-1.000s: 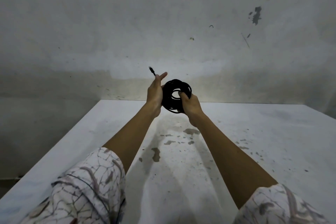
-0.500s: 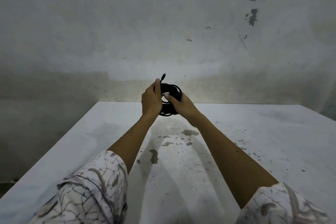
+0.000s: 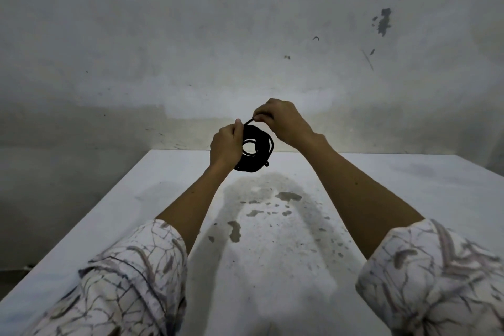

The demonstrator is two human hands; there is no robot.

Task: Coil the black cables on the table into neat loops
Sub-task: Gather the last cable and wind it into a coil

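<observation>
Now listed: black cable coil (image 3: pixel 256 148) gripped in left hand (image 3: pixel 226 144), above the counter (image 3: pixel 409 199); free end, earlier left of it, pinched by right hand (image 3: pixel 281 120) overhead; coiling judged near done

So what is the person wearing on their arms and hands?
Both hands, left and right, are bare, with no gloves, rings or watch visible. The forearms are bare too. Loose white sleeves with a grey, marble-like crackle pattern end near the elbows.
</observation>
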